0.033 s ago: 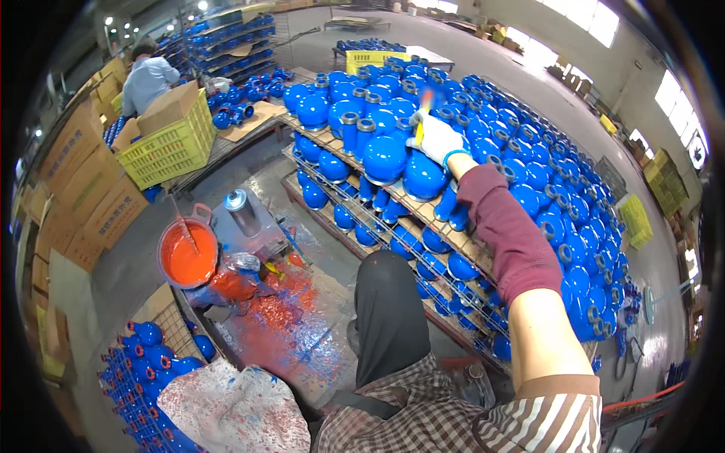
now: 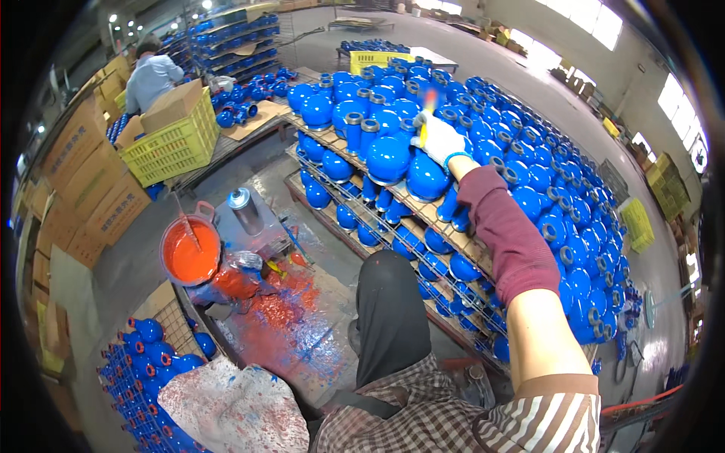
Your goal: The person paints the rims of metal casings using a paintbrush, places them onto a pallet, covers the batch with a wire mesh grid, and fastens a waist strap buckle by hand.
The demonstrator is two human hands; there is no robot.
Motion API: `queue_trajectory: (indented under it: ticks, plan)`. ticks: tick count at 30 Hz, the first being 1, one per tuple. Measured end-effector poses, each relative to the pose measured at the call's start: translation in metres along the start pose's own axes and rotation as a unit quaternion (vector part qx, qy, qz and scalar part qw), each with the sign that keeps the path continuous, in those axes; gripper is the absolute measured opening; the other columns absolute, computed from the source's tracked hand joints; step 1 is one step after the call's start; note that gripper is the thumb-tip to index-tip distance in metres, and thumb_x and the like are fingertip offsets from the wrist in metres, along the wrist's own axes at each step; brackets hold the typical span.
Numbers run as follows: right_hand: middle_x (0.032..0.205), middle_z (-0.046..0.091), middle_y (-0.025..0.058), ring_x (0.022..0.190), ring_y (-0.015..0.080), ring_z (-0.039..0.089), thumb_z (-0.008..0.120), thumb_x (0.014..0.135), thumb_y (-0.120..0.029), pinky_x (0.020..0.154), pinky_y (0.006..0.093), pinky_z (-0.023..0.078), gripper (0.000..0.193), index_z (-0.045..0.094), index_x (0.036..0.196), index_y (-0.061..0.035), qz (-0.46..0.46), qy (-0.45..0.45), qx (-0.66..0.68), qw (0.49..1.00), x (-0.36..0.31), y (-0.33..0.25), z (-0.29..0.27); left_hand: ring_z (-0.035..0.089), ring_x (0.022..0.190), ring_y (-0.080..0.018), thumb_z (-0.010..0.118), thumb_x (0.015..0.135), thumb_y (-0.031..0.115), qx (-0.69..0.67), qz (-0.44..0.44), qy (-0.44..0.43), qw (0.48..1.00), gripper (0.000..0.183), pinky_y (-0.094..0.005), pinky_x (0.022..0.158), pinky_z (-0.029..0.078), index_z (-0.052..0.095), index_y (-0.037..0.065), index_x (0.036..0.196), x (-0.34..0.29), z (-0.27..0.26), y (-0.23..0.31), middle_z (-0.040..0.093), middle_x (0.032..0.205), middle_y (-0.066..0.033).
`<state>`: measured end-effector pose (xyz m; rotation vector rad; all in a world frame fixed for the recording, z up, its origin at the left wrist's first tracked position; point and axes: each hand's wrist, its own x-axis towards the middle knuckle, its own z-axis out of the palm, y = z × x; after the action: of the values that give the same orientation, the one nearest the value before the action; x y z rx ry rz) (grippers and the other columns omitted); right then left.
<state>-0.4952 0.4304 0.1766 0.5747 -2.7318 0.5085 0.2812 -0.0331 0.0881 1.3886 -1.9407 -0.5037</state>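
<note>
My right hand (image 2: 444, 140), in a white glove, reaches out over a rack of glossy blue round metal fittings (image 2: 389, 158). Its fingers are closed on a paintbrush (image 2: 425, 124) with a yellow handle. The brush's red tip is smeared by motion and points away from me among the fittings, so I cannot tell whether it touches one. Below the glove, a maroon sleeve (image 2: 510, 230) covers my forearm. My left hand does not show. At the lower left lies a pale cloth (image 2: 230, 404) spattered with paint.
A bucket of orange-red paint (image 2: 190, 253) with a stick in it stands left, beside a spray can (image 2: 244, 210). More blue fittings (image 2: 155, 351) lie at the lower left. Behind a yellow crate (image 2: 174, 140), another person (image 2: 151, 79) works. Cardboard boxes (image 2: 79, 170) are stacked far left.
The whole view has shifted very slightly. My right hand stays in nearly the same place over the fittings, still gripping the paintbrush.
</note>
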Motion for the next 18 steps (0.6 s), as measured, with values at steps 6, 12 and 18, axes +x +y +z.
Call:
queue_trajectory:
  ticks: [6, 12, 18]
  plan:
    - [0.094, 0.067, 0.0111, 0.092, 0.0291, 0.065, 0.078, 0.071, -0.018, 0.08, 0.0385, 0.051, 0.036, 0.059, 0.102, -0.0121, 0.033, 0.07, 0.065, 0.995, -0.019, -0.019, -0.025, 0.061, 0.099, -0.0277, 0.057, 0.091, 0.02, -0.111, -0.012, 0.042, 0.993, 0.037, -0.0368, 0.088, 0.049, 0.059, -0.007, 0.116, -0.004, 0.001, 0.029, 0.064, 0.11, -0.019]
    - [0.083, 0.064, 0.0053, 0.076, 0.0148, 0.062, 0.079, 0.071, -0.009, 0.07, 0.0279, 0.05, 0.033, 0.06, 0.098, -0.0105, -0.043, 0.124, 0.108, 0.986, -0.068, -0.082, -0.077, 0.061, 0.105, -0.0283, 0.054, 0.09, 0.02, -0.321, 0.028, 0.044, 0.946, 0.041, -0.0369, 0.09, 0.048, 0.055, -0.004, 0.123, -0.006, 0.044, 0.105, 0.062, 0.115, -0.0181]
    - [0.1, 0.065, 0.0065, 0.077, 0.008, 0.056, 0.08, 0.074, -0.004, 0.07, 0.0225, 0.05, 0.035, 0.056, 0.099, -0.0061, -0.182, 0.143, 0.285, 0.93, -0.104, -0.139, -0.121, 0.058, 0.106, -0.0215, 0.051, 0.087, 0.017, -0.443, 0.109, -0.28, 0.845, 0.046, -0.0306, 0.094, 0.045, 0.049, -0.005, 0.128, -0.041, 0.119, 0.249, 0.056, 0.122, -0.0157]
